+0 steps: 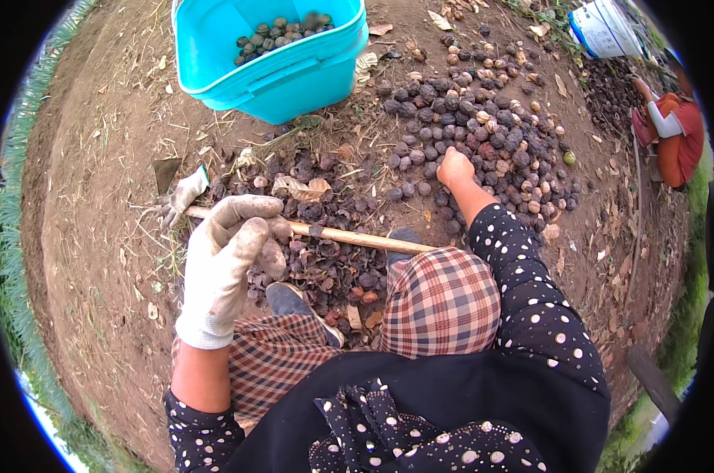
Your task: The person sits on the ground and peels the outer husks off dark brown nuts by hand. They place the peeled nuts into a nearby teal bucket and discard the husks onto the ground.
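My left hand (234, 252), in a stained white knit glove, is raised with its fingers curled toward the thumb; what lies inside, if anything, is hidden. Below it a pale wooden stick (349, 236) slants over dark husk scraps (317, 276) toward my right knee. My bare right hand (454, 167) reaches down to the left part of a wide heap of walnuts (503, 134), most in blackened husks and some showing tan shell. Its fingers look closed, but their tips are out of sight among the nuts.
A turquoise bucket (294, 87) holding some walnuts stands ahead. Another glove (185, 195) lies on the dirt at left. At far right a person in red (676, 134) crouches beside more dark nuts, with a white bucket (605, 30) nearby. My shoes (294, 303) border the scraps.
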Action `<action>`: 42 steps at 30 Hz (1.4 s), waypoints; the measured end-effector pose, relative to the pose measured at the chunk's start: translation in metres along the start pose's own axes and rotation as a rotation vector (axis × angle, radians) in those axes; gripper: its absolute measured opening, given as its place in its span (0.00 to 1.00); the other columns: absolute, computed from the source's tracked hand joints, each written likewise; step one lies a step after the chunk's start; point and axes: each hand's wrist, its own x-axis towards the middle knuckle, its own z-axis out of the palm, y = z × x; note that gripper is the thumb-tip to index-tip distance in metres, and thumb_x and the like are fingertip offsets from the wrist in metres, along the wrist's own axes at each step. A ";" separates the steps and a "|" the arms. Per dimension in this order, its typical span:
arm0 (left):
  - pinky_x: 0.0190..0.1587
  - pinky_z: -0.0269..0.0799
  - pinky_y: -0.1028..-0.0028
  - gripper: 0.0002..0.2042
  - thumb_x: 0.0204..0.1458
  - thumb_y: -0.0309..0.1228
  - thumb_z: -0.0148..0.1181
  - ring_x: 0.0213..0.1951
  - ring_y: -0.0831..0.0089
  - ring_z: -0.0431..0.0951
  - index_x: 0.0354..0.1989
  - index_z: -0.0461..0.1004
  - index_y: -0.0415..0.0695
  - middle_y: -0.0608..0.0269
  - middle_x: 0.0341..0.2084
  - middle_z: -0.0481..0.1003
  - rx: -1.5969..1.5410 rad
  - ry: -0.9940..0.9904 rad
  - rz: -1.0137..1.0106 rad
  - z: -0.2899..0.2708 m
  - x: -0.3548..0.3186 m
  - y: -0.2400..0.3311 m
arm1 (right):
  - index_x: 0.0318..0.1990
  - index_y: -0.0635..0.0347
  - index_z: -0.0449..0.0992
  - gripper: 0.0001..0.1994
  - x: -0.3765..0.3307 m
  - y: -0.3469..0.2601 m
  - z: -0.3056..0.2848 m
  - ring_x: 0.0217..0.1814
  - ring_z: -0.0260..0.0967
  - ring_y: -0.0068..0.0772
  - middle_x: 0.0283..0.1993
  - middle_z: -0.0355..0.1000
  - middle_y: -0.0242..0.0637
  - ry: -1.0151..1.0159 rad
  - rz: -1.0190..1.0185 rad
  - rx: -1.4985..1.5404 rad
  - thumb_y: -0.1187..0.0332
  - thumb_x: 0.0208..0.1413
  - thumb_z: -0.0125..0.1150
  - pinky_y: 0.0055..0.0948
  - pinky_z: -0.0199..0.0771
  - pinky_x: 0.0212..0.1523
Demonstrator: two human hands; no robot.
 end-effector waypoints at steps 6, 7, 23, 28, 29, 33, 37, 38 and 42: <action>0.30 0.77 0.80 0.17 0.61 0.37 0.62 0.26 0.80 0.78 0.52 0.74 0.36 0.58 0.35 0.80 -0.005 -0.003 0.022 -0.001 0.002 -0.002 | 0.52 0.69 0.73 0.22 -0.017 0.019 -0.019 0.29 0.79 0.32 0.39 0.77 0.43 -0.087 -0.114 0.820 0.62 0.55 0.67 0.33 0.80 0.29; 0.31 0.77 0.80 0.17 0.62 0.36 0.61 0.27 0.81 0.78 0.52 0.73 0.36 0.58 0.36 0.80 0.020 0.003 0.027 0.002 0.000 0.000 | 0.52 0.71 0.73 0.20 -0.029 0.013 -0.033 0.19 0.72 0.25 0.34 0.75 0.38 -0.201 -0.212 1.111 0.64 0.59 0.64 0.29 0.74 0.20; 0.44 0.76 0.75 0.25 0.42 0.23 0.73 0.45 0.75 0.78 0.52 0.75 0.40 0.60 0.47 0.76 0.539 -0.166 0.737 0.017 -0.016 0.005 | 0.58 0.72 0.68 0.19 -0.289 -0.103 -0.261 0.31 0.73 0.21 0.39 0.74 0.36 -0.709 -0.994 1.099 0.72 0.62 0.56 0.23 0.75 0.34; 0.45 0.77 0.74 0.27 0.39 0.21 0.75 0.44 0.75 0.78 0.51 0.74 0.40 0.62 0.44 0.76 0.562 -0.137 0.662 0.016 -0.030 0.011 | 0.55 0.68 0.71 0.16 -0.329 -0.114 -0.249 0.30 0.67 0.14 0.34 0.72 0.30 -0.406 -0.974 1.009 0.73 0.60 0.55 0.21 0.71 0.31; 0.45 0.77 0.71 0.29 0.36 0.23 0.78 0.42 0.71 0.79 0.52 0.75 0.42 0.60 0.43 0.75 0.611 -0.143 0.786 0.014 -0.031 0.013 | 0.54 0.67 0.72 0.16 -0.332 -0.117 -0.247 0.30 0.66 0.13 0.32 0.72 0.30 -0.350 -0.982 0.994 0.74 0.59 0.54 0.21 0.70 0.31; 0.44 0.78 0.68 0.29 0.32 0.27 0.80 0.43 0.61 0.79 0.48 0.78 0.44 0.55 0.43 0.75 0.683 -0.171 0.975 0.002 -0.031 0.010 | 0.45 0.66 0.73 0.12 -0.342 -0.128 -0.236 0.29 0.64 0.15 0.28 0.70 0.33 -0.266 -0.971 0.978 0.75 0.53 0.51 0.24 0.69 0.30; 0.42 0.78 0.68 0.26 0.31 0.28 0.81 0.41 0.62 0.80 0.44 0.79 0.43 0.54 0.43 0.76 0.788 -0.191 0.951 -0.009 -0.032 0.005 | 0.43 0.68 0.70 0.13 -0.337 -0.137 -0.219 0.30 0.70 0.43 0.30 0.70 0.52 -0.102 -1.074 0.842 0.74 0.49 0.49 0.39 0.70 0.36; 0.41 0.78 0.69 0.26 0.30 0.28 0.81 0.40 0.63 0.80 0.44 0.79 0.43 0.54 0.42 0.76 0.797 -0.179 0.963 -0.010 -0.032 0.004 | 0.43 0.68 0.69 0.14 -0.334 -0.138 -0.214 0.31 0.70 0.48 0.31 0.69 0.55 -0.126 -1.044 0.828 0.74 0.48 0.49 0.41 0.70 0.37; 0.40 0.78 0.71 0.26 0.31 0.27 0.80 0.39 0.66 0.81 0.44 0.79 0.42 0.55 0.42 0.76 0.746 -0.110 0.993 -0.011 -0.030 0.005 | 0.46 0.68 0.70 0.16 -0.325 -0.145 -0.198 0.32 0.72 0.38 0.32 0.72 0.46 -0.107 -1.076 0.962 0.78 0.48 0.46 0.34 0.72 0.36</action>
